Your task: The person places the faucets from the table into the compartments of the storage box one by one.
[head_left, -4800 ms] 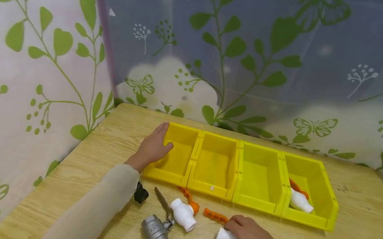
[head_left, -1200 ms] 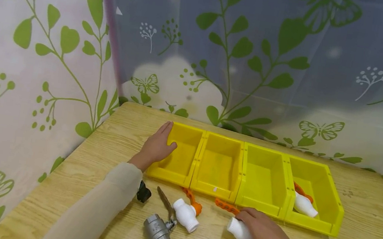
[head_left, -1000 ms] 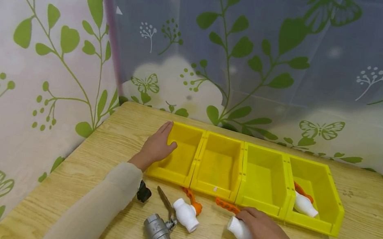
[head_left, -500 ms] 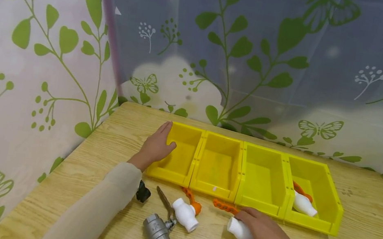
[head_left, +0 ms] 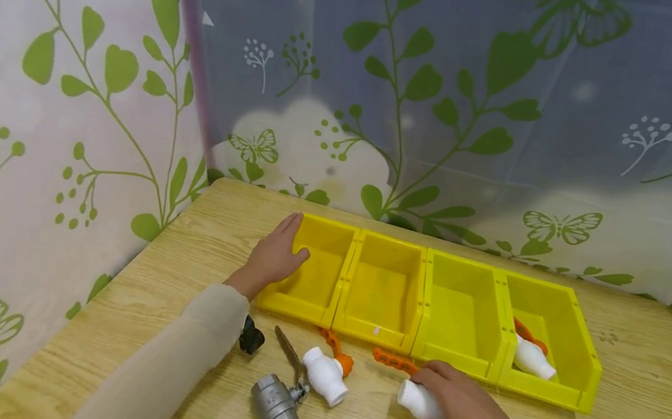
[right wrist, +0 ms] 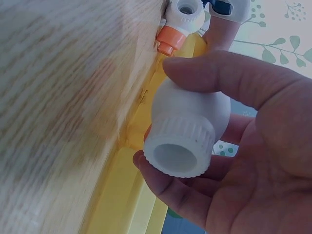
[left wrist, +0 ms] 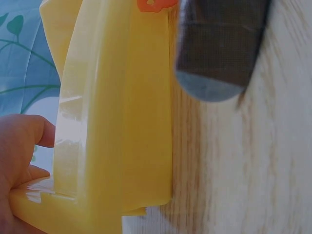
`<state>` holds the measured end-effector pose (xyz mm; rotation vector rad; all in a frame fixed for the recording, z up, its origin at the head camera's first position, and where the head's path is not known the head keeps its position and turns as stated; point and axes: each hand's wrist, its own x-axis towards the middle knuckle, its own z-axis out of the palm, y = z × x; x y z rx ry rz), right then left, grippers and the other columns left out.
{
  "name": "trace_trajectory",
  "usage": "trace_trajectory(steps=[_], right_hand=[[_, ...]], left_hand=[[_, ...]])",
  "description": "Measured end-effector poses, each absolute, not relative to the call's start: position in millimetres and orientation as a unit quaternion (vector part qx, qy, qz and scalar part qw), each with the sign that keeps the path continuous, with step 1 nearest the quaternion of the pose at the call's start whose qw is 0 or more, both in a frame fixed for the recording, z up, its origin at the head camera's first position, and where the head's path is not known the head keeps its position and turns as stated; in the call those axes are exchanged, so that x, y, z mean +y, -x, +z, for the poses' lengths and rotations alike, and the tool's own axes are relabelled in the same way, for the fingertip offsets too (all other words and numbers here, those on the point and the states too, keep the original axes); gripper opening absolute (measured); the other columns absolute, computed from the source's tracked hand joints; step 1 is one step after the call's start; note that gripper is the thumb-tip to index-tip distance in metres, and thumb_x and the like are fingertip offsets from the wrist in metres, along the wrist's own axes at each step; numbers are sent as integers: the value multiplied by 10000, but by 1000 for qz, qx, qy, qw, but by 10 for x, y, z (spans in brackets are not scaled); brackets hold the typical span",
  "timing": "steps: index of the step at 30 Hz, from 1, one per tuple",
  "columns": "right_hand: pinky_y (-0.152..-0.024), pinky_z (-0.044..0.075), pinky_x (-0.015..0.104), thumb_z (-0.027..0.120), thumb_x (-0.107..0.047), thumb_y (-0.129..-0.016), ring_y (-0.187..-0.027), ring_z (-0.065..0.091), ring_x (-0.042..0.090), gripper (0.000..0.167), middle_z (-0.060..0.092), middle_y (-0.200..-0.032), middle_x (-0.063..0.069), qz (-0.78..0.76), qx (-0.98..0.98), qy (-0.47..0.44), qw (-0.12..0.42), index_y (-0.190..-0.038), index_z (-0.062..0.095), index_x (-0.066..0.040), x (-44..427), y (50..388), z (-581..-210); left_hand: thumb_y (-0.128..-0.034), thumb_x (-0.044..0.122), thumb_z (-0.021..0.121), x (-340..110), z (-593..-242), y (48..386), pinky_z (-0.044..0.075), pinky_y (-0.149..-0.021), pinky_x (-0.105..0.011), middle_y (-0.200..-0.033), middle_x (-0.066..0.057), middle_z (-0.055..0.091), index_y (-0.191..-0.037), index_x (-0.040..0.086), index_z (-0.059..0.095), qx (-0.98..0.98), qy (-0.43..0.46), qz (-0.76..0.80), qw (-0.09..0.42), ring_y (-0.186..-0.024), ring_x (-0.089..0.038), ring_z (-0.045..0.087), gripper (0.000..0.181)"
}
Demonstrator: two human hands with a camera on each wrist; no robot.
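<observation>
My left hand (head_left: 273, 258) grips the left side wall of the leftmost yellow bin (head_left: 318, 272), thumb over the inside; the left wrist view shows its fingers at the bin's edge (left wrist: 105, 209). My right hand (head_left: 468, 417) holds a white plastic ball valve (head_left: 421, 403) with an orange lever handle (head_left: 394, 361), in front of the third bin. In the right wrist view the valve's ribbed open end (right wrist: 178, 151) faces the camera, thumb on top and fingers beneath. A similar white ball valve (head_left: 325, 376) and a steel ball valve (head_left: 275, 407) lie on the table.
Yellow bins stand joined in a row; the rightmost bin (head_left: 576, 390) contains another white ball valve (head_left: 534, 358) with an orange handle. A small black object (head_left: 252, 336) lies beside the left sleeve (head_left: 176, 359). Patterned cloth (head_left: 442, 109) hangs behind the wooden table (head_left: 640, 400).
Since the earliest frame, my right hand has moved the held ball valve slightly right and nearer the bins. Over the last second it stays almost still. My left hand keeps its place on the bin.
</observation>
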<state>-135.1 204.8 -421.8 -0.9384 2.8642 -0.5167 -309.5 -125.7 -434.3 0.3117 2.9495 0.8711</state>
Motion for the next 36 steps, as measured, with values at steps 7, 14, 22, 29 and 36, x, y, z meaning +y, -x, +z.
trace_trajectory(steps=[7, 14, 22, 29, 36], right_hand=[[-712, 488, 340, 832, -128, -714, -880, 564, 160, 420, 591, -1115, -3, -169, 937, 305, 32, -1084, 634, -147, 2044, 1349, -4216], [-719, 493, 349, 838, -126, -702, -887, 574, 173, 425, 591, -1118, 0, -167, 937, 305, 28, -1076, 637, -148, 2039, 1341, -4222], [-730, 493, 366, 841, -134, -702, -883, 572, 176, 426, 594, -1108, 0, -162, 940, 299, 30, -1080, 644, -138, 2029, 1343, -4208], [-733, 493, 369, 844, -123, -696, -888, 574, 181, 428, 590, -1108, -3, -166, 937, 306, 27, -1072, 641, -148, 2034, 1349, -4212], [-721, 500, 350, 851, -115, -697, -894, 575, 190, 423, 589, -1107, 7, -168, 936, 309, 17, -1066, 645, -139, 2033, 1353, -4220]], left_hand=[[-988, 260, 507, -1259, -4336, 3089, 281, -1114, -496, -1624, -106, 101, -1565, 56, 114, 952, -100, 289, 25, -1442, -324, 240, 727], [-987, 264, 507, -1262, -4358, 3083, 300, -1102, -499, -1624, -108, 100, -1566, 59, 110, 952, -100, 288, 26, -1424, -337, 275, 731], [-989, 265, 506, -1262, -4357, 3114, 301, -1101, -502, -1624, -97, 109, -1567, 69, 114, 955, -97, 280, 24, -1427, -328, 275, 725], [-988, 260, 510, -1257, -4343, 3109, 307, -1097, -504, -1623, -101, 114, -1567, 69, 116, 954, -98, 282, 23, -1417, -336, 293, 726], [-985, 256, 518, -1256, -4340, 3104, 321, -1087, -502, -1625, -108, 94, -1567, 65, 107, 955, -100, 280, 24, -1365, -370, 366, 737]])
